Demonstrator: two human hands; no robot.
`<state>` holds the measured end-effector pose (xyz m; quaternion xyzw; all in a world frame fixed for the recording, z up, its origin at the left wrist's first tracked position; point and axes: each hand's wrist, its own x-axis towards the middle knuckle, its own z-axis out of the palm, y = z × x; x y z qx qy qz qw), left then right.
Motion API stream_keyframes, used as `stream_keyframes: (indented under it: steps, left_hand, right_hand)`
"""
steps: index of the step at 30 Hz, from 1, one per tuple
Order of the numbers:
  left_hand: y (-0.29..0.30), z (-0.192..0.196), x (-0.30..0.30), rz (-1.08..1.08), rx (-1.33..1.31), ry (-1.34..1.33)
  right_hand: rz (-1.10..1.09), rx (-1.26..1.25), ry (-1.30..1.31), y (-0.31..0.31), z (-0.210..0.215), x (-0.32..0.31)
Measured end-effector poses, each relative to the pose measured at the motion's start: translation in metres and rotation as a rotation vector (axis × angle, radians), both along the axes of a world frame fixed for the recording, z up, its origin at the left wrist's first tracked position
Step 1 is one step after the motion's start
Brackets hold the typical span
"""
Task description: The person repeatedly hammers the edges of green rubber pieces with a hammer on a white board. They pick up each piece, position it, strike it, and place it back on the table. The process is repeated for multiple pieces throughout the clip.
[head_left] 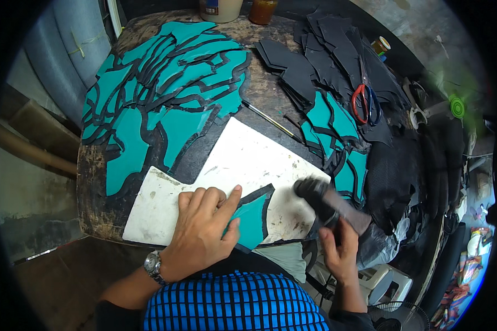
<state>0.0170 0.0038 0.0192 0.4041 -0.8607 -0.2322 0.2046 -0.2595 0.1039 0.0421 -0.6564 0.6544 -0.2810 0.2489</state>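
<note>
My left hand (204, 229) lies flat on a teal piece with a black border (254, 218), pressing it onto a white board (243, 160). A wristwatch sits on that wrist. My right hand (339, 248) grips the handle of a hammer (328, 201), whose dark head hangs blurred just right of the teal piece, above the board's right edge.
Several teal pieces with black edges (165, 94) are spread over the worn round table (96, 182) at the left. Black pieces (326, 49) are stacked at the back right, with red-handled scissors (364, 102) on them. A thin brush (270, 120) lies near the board. Two jars (262, 11) stand at the far edge.
</note>
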Motion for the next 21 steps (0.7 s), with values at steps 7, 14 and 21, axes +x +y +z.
stream_keyframes:
  steps: [7, 14, 21]
  left_hand:
    - [-0.001, -0.005, -0.015, 0.016, -0.009, 0.098]
    - [0.009, -0.008, -0.018, -0.048, -0.187, 0.003]
    - [0.010, -0.010, -0.019, -0.076, -0.314, -0.022]
  right_hand:
    - [0.243, 0.214, -0.038, 0.007, 0.010, 0.018]
    - [0.207, 0.319, 0.002, 0.003, 0.012, 0.018]
    - [0.200, 0.338, 0.001, 0.003, 0.014, 0.019]
